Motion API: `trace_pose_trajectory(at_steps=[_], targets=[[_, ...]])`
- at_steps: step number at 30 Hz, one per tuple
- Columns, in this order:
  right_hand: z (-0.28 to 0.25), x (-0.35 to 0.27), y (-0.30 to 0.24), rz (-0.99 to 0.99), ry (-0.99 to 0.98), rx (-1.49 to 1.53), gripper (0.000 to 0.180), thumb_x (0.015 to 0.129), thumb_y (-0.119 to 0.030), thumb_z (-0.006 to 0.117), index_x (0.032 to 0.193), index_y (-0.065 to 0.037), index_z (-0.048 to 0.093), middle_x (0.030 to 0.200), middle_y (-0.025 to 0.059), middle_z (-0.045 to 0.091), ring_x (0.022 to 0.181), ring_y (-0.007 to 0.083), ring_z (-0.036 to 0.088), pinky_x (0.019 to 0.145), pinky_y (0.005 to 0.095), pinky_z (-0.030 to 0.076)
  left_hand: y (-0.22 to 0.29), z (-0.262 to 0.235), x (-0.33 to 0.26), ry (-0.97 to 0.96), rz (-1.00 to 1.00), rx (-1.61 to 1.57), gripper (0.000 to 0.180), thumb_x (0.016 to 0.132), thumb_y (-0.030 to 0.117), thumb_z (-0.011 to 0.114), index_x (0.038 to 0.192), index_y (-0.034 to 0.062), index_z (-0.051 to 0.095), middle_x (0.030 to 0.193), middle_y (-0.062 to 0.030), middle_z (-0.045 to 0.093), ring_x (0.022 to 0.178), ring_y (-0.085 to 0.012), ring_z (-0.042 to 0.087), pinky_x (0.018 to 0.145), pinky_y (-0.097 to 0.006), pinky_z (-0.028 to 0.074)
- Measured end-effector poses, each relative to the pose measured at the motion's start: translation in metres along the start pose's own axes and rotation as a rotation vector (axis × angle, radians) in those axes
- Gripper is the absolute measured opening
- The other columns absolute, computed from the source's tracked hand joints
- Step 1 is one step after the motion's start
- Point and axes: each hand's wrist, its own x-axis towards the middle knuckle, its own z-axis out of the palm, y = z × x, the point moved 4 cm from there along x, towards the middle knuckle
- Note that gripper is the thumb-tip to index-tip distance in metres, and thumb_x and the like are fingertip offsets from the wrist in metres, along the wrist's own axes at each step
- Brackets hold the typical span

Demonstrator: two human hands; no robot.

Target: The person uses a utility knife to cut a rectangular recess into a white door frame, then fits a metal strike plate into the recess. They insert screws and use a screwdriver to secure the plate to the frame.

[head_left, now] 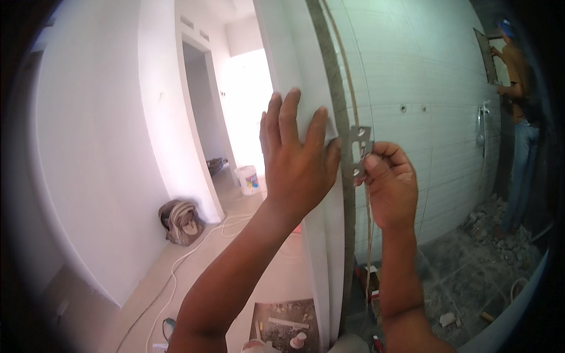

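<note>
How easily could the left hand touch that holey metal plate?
Probably yes, easily: the left hand, at the white door frame, is near the slotted metal plate; nothing seems to stand between them, though the right hand holds the plate's edge.

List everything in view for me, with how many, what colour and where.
frame: one, white, upright at centre
metal plate: one, grey, at the frame's right side
tiled wall: one, pale green, right
bag: one, brown, lower left
bucket: one, white, left of centre
cable: at least one, white, lower left
rubble: uncountable, grey, lower right
co-worker: one, blue trousers, far right
left hand: one, spread at the frame
right hand: one, pinching the metal plate
</note>
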Motion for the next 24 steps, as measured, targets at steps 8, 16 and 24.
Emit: trace_pose_trajectory(at_steps=[8,16,24], targets=[[-0.020,-0.016,0.006,0.000,0.007,0.030,0.022,0.095,-0.004,0.066,0.115,0.003,0.060,0.097,0.0112,0.071,0.080,0.0164,0.068,0.069,0.0301,0.055,-0.010,0.002,-0.007,0.174,0.110,-0.044,0.045,0.074,0.012,0.069,0.117,0.0013,0.063,0.142,-0.0283,0.042,0.133,-0.0557,0.038,0.104,-0.065,0.039],[-0.007,-0.019,-0.007,0.149,0.238,-0.033,0.024,0.098,-0.022,0.062,0.093,0.001,0.066,0.069,0.0092,0.064,0.057,0.0163,0.062,0.051,0.0310,0.050,0.003,0.001,-0.009,0.233,0.264,0.099,0.040,0.084,0.007,0.063,0.121,-0.0080,0.062,0.134,-0.0354,0.049,0.126,-0.0489,0.050,0.104,-0.052,0.046],[-0.011,0.005,-0.014,-0.044,-0.078,-0.058,0.023,0.094,-0.008,0.070,0.113,0.003,0.063,0.093,0.0084,0.070,0.075,0.0131,0.065,0.069,0.0287,0.053,0.006,-0.005,0.001,0.110,0.203,0.123,0.043,0.080,0.012,0.071,0.119,-0.0030,0.064,0.140,-0.0282,0.048,0.132,-0.0485,0.044,0.108,-0.057,0.041]])
